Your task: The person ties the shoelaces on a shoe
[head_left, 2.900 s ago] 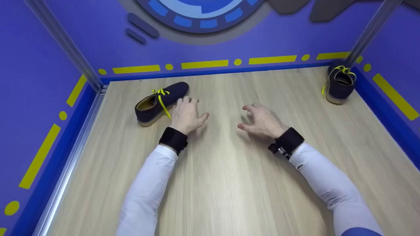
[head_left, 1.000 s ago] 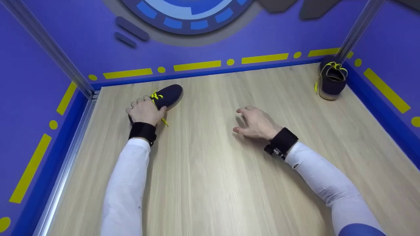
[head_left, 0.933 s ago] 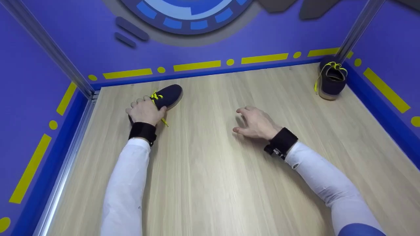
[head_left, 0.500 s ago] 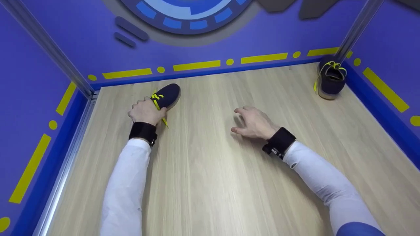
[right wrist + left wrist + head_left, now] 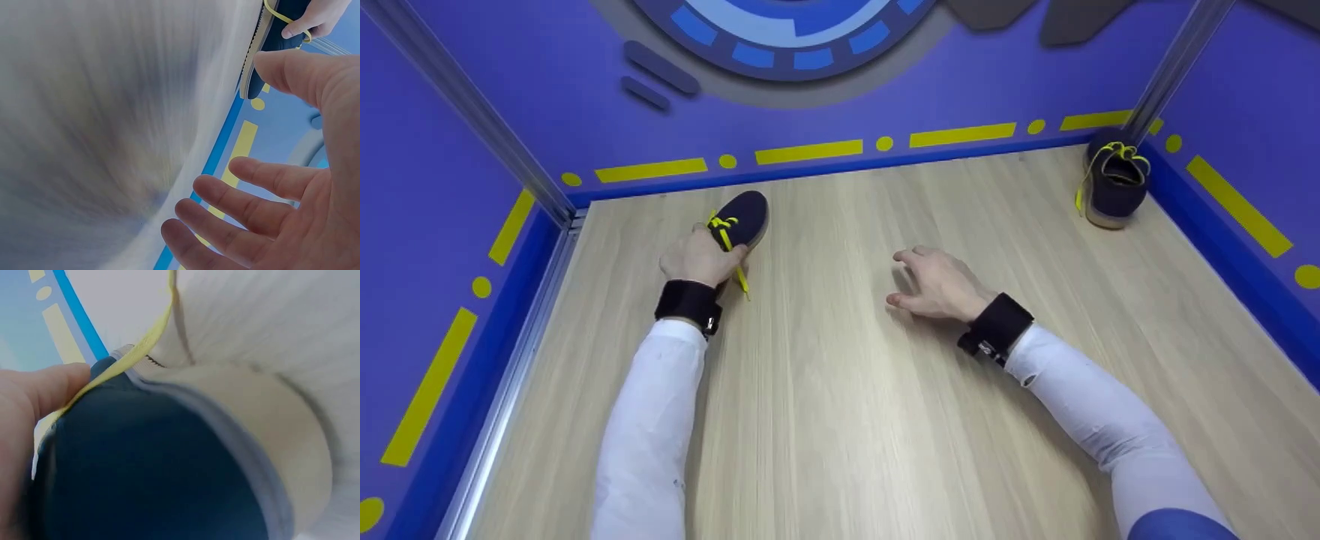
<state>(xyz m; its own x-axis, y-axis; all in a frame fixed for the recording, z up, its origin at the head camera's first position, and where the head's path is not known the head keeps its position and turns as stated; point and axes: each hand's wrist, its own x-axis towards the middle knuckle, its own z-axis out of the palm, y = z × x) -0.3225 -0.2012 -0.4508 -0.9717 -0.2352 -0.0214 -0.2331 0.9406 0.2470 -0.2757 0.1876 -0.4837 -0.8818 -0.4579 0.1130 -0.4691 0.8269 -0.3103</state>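
Note:
A dark navy shoe point(image 5: 744, 216) with yellow laces stands on the left side of the wooden surface, toe toward the back wall. My left hand point(image 5: 697, 257) grips it around the heel and side, thumb on the near side by the laces; the hand covers the shoe's opening. In the left wrist view the thumb lies against the dark upper, and a yellow lace point(image 5: 147, 342) hangs past the pale sole point(image 5: 270, 416). My right hand point(image 5: 941, 283) hovers over the middle of the surface, fingers loosely spread, holding nothing. In the right wrist view its palm and fingertips are bare.
A matching navy shoe point(image 5: 1117, 184) with yellow laces sits in the far right corner, heel toward me. Blue walls with yellow markings bound the wooden surface point(image 5: 840, 390) at the back, left and right. A metal rail point(image 5: 502, 405) runs along the left edge.
My left hand has moved left from beside the shoe and taken hold of its heel end. The shoe has turned so its toe points more toward the back wall. The right hand has barely moved.

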